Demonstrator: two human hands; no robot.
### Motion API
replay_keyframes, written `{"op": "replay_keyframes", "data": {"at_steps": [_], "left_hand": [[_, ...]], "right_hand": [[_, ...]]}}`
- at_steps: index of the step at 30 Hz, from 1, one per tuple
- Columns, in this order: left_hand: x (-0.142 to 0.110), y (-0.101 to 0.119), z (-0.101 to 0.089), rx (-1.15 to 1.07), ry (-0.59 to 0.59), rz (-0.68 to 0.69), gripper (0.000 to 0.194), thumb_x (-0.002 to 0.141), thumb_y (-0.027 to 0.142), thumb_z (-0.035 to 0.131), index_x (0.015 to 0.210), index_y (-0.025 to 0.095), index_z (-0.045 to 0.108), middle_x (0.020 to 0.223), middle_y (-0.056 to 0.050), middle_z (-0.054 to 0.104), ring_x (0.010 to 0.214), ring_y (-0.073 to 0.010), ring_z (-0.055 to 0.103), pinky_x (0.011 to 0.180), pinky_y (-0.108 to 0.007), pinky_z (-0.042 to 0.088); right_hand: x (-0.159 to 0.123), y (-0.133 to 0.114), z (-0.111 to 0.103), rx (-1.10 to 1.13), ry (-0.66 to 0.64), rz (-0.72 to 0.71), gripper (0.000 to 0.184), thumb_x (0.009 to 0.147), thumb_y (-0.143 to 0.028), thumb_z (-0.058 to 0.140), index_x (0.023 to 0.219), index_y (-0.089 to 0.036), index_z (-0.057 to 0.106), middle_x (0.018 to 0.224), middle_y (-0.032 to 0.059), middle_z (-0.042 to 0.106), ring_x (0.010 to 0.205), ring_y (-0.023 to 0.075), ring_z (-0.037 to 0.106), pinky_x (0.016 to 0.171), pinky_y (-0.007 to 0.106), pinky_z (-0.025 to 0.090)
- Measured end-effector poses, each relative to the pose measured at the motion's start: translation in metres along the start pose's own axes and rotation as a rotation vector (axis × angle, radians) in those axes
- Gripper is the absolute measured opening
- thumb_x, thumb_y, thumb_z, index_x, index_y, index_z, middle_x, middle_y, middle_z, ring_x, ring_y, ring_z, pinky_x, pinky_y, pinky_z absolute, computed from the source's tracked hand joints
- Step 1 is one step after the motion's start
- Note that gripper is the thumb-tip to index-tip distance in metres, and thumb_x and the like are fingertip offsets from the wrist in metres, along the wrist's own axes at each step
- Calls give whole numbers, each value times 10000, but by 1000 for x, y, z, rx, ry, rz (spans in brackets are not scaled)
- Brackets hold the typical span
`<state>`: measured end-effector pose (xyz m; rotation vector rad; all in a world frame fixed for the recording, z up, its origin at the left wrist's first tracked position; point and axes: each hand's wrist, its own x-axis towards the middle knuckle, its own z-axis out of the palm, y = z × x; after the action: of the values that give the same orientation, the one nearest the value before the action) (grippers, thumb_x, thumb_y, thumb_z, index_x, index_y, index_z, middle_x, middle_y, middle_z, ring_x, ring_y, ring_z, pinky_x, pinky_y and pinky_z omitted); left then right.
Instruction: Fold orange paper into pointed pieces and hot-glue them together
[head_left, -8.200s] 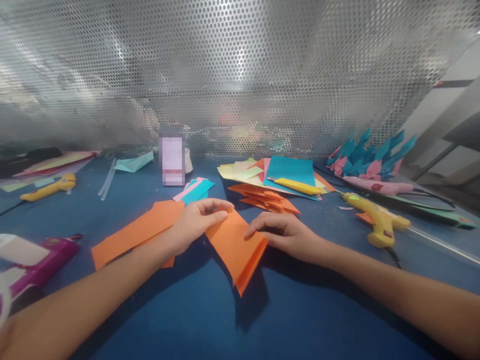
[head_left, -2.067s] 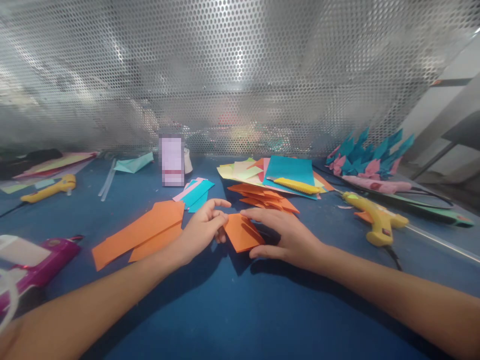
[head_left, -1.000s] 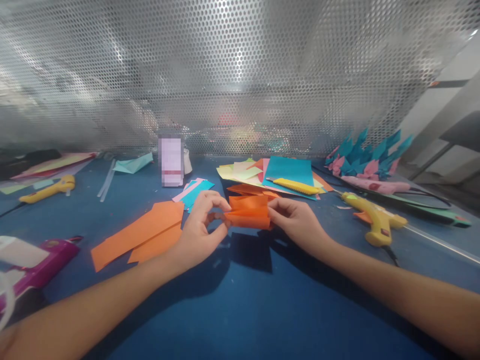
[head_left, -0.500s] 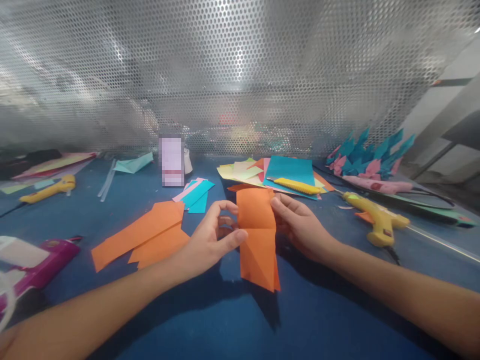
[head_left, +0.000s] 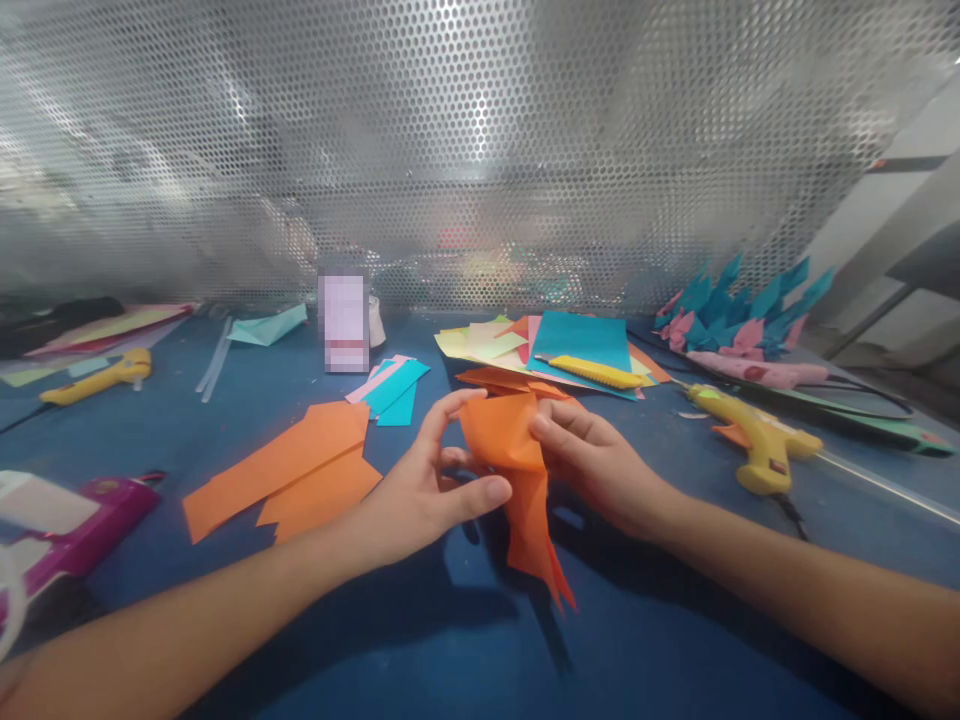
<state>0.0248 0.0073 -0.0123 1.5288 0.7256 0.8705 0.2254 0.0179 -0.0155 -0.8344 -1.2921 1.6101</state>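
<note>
An orange folded paper piece (head_left: 514,450) is held above the blue table, its pointed lower end hanging down and its upper part bulging. My right hand (head_left: 589,455) pinches its right edge between thumb and curled fingers. On the other side, my left hand (head_left: 442,480) curves around the paper, thumb across its front and index finger at the top left corner; its remaining fingers are partly hidden behind. More orange folded paper (head_left: 499,380) lies just behind the hands. Orange paper strips (head_left: 315,470) rest beside my left forearm.
A yellow utility knife (head_left: 592,372) lies on stacked coloured sheets (head_left: 581,335). Yellow glue guns lie right (head_left: 757,430) and left (head_left: 101,378). Blue and pink paper strips (head_left: 397,390) sit left of centre. Blue-pink folded paper work (head_left: 742,310) stands at right. A perforated metal panel (head_left: 480,150) rises behind.
The orange paper has twisted and buckled from a flat, creased strip, its lower tip swinging right. My left thumb has moved right across it; my right hand still pinches its edge.
</note>
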Motion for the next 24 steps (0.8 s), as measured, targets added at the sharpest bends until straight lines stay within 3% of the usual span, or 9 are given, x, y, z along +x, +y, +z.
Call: {"op": "replay_keyframes", "data": {"at_steps": [3,5,8,10,13,15,19,21,24], "left_hand": [[2,1,-8,263,45,93,258,836,292,619,1060,260,495,1382,-75,298,1049,-206,529,674,-267,524],[5,3,-16,383,78,205,57,829,204,587,867,195,546,1345,-82,356,1223,-248,423,875,-355,492],[9,8,-29,481,32,327,175,841,99,480,700,173,553,1215,-66,544,1235,-223,442,1033,-431,365],[11,12,-37,474,-111,359,302,852,56,379,616,177,523,962,-45,682,1171,-202,519,1037,-439,361],[13,17,-48,506,-344,248,313,827,39,344,634,181,544,799,-14,715,1026,-175,619,1060,-424,349],[13,18,-51,598,-418,208,287,817,62,355,722,180,598,819,-6,712,947,-164,647,1075,-415,336],[9,14,-39,853,-242,315,285,896,148,363,835,181,640,893,-9,697,875,-143,644,1030,-374,384],[5,12,-26,948,-144,392,214,886,152,429,900,182,641,987,-25,689,973,-160,620,941,-323,448],[-4,13,-11,1041,-153,474,207,892,145,446,958,178,640,1155,-58,637,1042,-178,596,891,-305,470]], "right_hand": [[1,-4,-2,43,100,42,238,752,-416,678,742,-214,552,657,-31,557,546,108,523,536,235,455],[3,-6,-4,61,179,59,241,703,-375,697,686,-206,527,637,-32,529,542,107,508,503,222,423],[6,-7,-6,38,243,53,261,658,-345,691,615,-197,480,578,-44,463,499,90,444,457,208,351],[7,-5,-7,-39,247,17,257,665,-365,674,621,-197,485,572,-49,456,494,84,419,460,209,324],[9,-3,-7,-258,236,-67,252,688,-394,650,632,-195,507,574,-51,460,517,87,410,501,225,326],[10,-3,-9,-378,222,-86,260,689,-404,645,623,-193,510,569,-50,467,529,93,420,521,236,333],[12,-3,-13,-405,217,-16,287,669,-442,669,660,-190,532,616,-25,548,571,119,494,549,257,373],[13,-1,-15,-340,216,15,311,670,-468,678,707,-195,534,635,-20,571,570,126,515,544,262,388],[14,2,-16,-243,179,40,341,675,-491,690,758,-203,528,651,-21,588,567,127,533,541,260,406]]}}
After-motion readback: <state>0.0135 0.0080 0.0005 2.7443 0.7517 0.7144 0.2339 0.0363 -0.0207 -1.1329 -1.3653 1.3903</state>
